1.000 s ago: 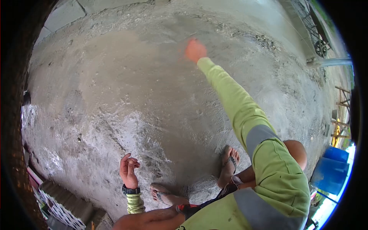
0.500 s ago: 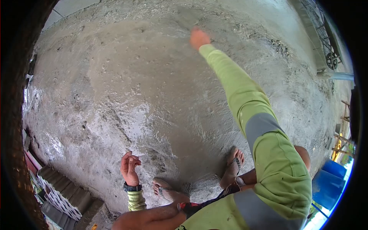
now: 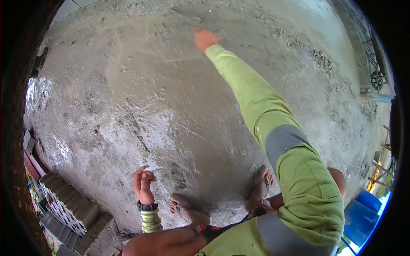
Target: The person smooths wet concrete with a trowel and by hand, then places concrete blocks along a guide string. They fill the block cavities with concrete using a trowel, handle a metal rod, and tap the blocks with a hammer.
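Observation:
Wet grey concrete (image 3: 171, 85) spreads over the ground before me. My right hand (image 3: 205, 39), at the end of an outstretched light green sleeve, is low over the far part of it; its fingers are blurred, and anything it holds is hidden. My left hand (image 3: 144, 184), with a dark watch (image 3: 147, 207) at the wrist, hovers above the concrete beside my left foot (image 3: 188, 210). Its fingers are loosely curled and apart, with nothing between them. My right foot (image 3: 260, 187), in a sandal, stands on the wet surface.
Stacked grey blocks (image 3: 70, 200) with a patterned white side lie at the lower left. Blue barrels (image 3: 361, 217) stand at the lower right. A wheel (image 3: 376, 80) and metal framework show at the upper right. Some tiles (image 3: 68, 9) border the top left.
My right hand and arm have swept to the left over the concrete. My left hand is almost where it was. The view has shifted slightly.

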`<state>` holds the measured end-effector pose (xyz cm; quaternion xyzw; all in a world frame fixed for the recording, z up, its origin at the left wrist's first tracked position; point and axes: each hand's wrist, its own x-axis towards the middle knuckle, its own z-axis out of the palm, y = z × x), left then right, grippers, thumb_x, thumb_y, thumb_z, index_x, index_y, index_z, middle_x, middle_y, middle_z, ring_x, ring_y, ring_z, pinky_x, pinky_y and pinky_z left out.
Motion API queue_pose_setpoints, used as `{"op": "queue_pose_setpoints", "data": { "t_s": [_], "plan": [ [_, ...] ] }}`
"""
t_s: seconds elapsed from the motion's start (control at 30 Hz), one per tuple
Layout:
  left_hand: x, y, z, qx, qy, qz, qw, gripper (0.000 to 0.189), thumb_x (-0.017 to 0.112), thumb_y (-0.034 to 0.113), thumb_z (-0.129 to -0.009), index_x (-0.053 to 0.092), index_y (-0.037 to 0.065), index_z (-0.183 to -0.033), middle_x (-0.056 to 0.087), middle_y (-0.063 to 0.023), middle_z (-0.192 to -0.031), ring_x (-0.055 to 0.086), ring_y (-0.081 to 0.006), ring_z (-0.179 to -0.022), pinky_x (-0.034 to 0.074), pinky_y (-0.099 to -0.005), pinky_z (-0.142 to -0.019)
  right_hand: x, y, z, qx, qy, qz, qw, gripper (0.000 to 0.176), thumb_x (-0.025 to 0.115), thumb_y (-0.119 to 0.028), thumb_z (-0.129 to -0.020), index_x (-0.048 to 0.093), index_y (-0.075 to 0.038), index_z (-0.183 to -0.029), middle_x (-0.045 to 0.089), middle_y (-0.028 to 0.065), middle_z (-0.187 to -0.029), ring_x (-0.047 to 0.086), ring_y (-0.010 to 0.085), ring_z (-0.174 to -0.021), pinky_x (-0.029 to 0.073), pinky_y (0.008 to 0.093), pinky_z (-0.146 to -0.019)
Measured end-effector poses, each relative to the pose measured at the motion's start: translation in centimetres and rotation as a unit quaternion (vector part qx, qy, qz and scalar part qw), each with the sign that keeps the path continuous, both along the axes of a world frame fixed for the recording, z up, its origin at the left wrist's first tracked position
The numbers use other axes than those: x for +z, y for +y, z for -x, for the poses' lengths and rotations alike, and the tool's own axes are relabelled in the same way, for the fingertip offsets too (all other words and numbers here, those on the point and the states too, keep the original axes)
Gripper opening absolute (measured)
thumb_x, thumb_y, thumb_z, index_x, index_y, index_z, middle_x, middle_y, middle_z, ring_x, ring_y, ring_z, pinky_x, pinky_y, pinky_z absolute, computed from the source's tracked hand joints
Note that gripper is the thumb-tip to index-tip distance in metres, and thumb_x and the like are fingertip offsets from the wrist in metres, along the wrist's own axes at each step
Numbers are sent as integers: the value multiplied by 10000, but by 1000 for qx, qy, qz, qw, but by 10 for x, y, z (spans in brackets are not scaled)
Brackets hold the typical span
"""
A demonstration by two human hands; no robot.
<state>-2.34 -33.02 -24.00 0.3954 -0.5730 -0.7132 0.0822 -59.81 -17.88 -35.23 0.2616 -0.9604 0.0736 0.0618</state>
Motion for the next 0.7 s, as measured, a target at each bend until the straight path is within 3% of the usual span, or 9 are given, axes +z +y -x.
{"op": "queue_pose_setpoints", "data": {
  "t_s": [0.1, 0.2, 0.3, 0.37, 0.43, 0.47, 0.6, 0.63, 0.7],
  "plan": [
    [0, 0, 15, -10, 9, -6, 1000, 341, 550, 244, -1001, 533, -4, -1234, 622, -59, -897, 595, -138, -752, 496, -289, -691, 33, -7, -29, 55, -56, -28, 997, 324, 478, -127, -900, 569, 33, -1167, 695, 212, -930, 691, 395, -817, 562, 477, -696],
    [-1, -3, 14, -17, 15, -10, 1000, 335, 553, 235, -999, 535, -6, -1231, 622, -58, -900, 595, -142, -755, 495, -286, -692, 81, 44, -58, 132, -76, 9, 988, 320, 476, -161, -916, 574, 29, -1155, 689, 227, -934, 686, 393, -851, 556, 476, -699],
    [-1, -5, 5, -1, 14, -4, 1000, 314, 547, 224, -1001, 548, 8, -1228, 620, -55, -894, 593, -142, -753, 494, -283, -685, 74, 95, -43, 55, -86, -24, 994, 380, 525, -99, -867, 523, 55, -1214, 645, 307, -1013, 675, 400, -892, 551, 481, -714],
    [-3, -8, 2, 3, 14, -9, 1000, 310, 543, 222, -1002, 549, 11, -1229, 619, -55, -892, 591, -141, -753, 493, -282, -685, 61, 120, -28, -232, -135, 30, 963, 435, 524, -119, -867, 511, 44, -1271, 620, 321, -1105, 667, 410, -943, 515, 549, -822],
    [-4, -11, 4, 6, 17, -7, 1000, 315, 536, 224, -1003, 547, 9, -1233, 618, -56, -889, 585, -141, -756, 490, -284, -688, 14, 130, -68, -150, 97, -129, 975, 403, 456, -214, -962, 523, 21, -1282, 488, 355, -1318, 566, 469, -1140, 494, 528, -909],
    [-6, -13, 11, -12, 21, -17, 1000, 315, 536, 224, -1003, 547, 9, -1233, 618, -56, -889, 585, -141, -756, 490, -284, -688, 9, 124, -97, -152, 39, -87, 984, 423, 425, -188, -967, 484, 30, -1325, 429, 368, -1379, 398, 565, -1275, 328, 609, -1060],
    [-8, -4, 40, -38, 71, -11, 997, 336, 538, 235, -1000, 540, -6, -1234, 615, -66, -891, 574, -150, -759, 487, -297, -690, 53, 108, -174, 0, -171, -9, 985, 436, 550, -112, -887, 468, -10, -1303, 619, 271, -1117, 675, 433, -855, 567, 459, -677],
    [-4, -1, 47, -44, 75, -3, 996, 339, 542, 237, -998, 540, -5, -1235, 613, -65, -890, 570, -149, -758, 486, -296, -688, 67, 117, -173, -15, -164, -9, 986, 436, 550, -112, -887, 468, -10, -1303, 619, 271, -1117, 675, 433, -855, 567, 459, -677],
    [-4, -1, 48, -59, 86, 15, 994, 335, 547, 234, -997, 541, 3, -1240, 608, -57, -889, 563, -142, -757, 482, -295, -685, 83, 135, -174, 72, -113, 10, 991, 428, 608, -120, -838, 493, -11, -1236, 651, 202, -956, 676, 368, -688, 554, 437, -572]
  ]
}}
